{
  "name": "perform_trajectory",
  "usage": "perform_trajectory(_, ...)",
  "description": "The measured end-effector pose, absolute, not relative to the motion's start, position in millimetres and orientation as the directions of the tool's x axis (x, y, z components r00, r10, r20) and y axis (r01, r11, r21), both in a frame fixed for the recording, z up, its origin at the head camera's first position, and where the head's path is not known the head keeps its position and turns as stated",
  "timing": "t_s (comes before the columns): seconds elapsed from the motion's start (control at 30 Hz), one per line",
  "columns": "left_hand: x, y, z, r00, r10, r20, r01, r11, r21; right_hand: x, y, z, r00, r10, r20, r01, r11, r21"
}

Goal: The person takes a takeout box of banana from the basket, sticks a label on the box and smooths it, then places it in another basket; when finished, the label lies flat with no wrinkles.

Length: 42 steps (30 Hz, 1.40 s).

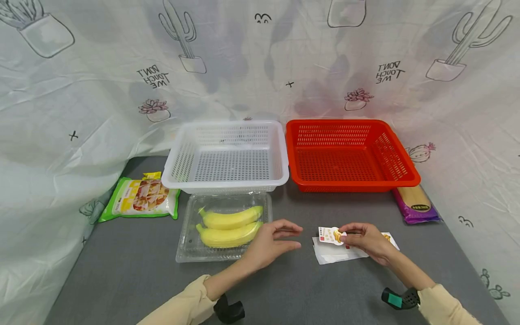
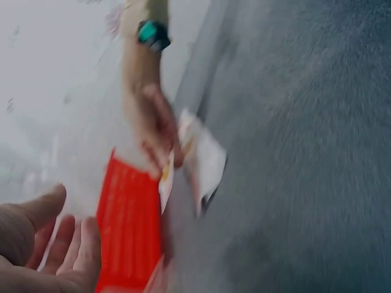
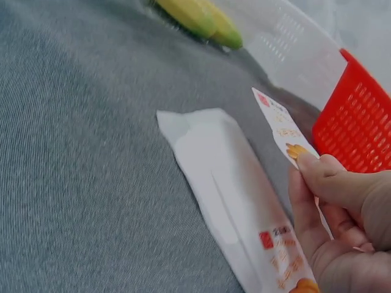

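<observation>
Between thumb and fingers my right hand (image 1: 370, 241) pinches a small white printed card (image 1: 327, 235) with a yellow picture on it. In the right wrist view the card (image 3: 281, 125) stands tilted above a long white printed paper sleeve (image 3: 214, 159), which lies flat on the table. My left hand (image 1: 266, 243) holds nothing; its fingers are loosely extended toward the right, over the right edge of a clear plastic box (image 1: 185, 243). Two yellow bananas, an upper banana (image 1: 233, 220) and a lower banana (image 1: 227, 237), lie in that box.
Behind the box stands a white perforated basket (image 1: 225, 185), and beside it a red basket (image 1: 349, 185). A green-edged food bag (image 1: 126, 198) lies at the left, a purple packet (image 1: 418, 212) at the right. A patterned cloth (image 1: 260, 67) hangs around the grey table (image 1: 304, 293).
</observation>
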<state>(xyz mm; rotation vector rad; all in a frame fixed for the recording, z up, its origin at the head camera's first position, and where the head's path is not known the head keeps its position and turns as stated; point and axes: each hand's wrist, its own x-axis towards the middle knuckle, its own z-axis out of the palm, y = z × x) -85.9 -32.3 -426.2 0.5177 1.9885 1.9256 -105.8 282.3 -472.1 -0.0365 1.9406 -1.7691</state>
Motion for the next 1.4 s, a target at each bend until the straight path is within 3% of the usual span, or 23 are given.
perform_trajectory(0.3, -80, -124, -413, -0.935, 0.352, 0.049, 0.047, -0.013, 0.999, -109, 271, -454, -0.868, -0.336, -0.364, 0.324, 0.173, -0.930)
perform_trajectory(0.67, -75, -215, -413, -0.976, 0.183, 0.120, 0.165, 0.254, 0.953, -116, 263, -433, -0.849, -0.373, -0.374, 0.342, 0.152, -0.928)
perform_trajectory(0.87, -72, -244, -430, -0.945, 0.234, 0.231, 0.315, 0.448, 0.836, -120, 256, -427, -0.833, -0.406, -0.376, 0.371, 0.095, -0.924)
perform_trajectory(1.17, -76, -262, -456, -0.918, 0.357, 0.170, 0.330, 0.455, 0.827, -129, 238, -418, -0.827, -0.430, -0.363, 0.334, 0.144, -0.931)
perform_trajectory(1.4, -79, -263, -459, -0.889, 0.397, 0.228, 0.417, 0.497, 0.761, -140, 219, -410, -0.832, -0.435, -0.344, 0.302, 0.163, -0.939)
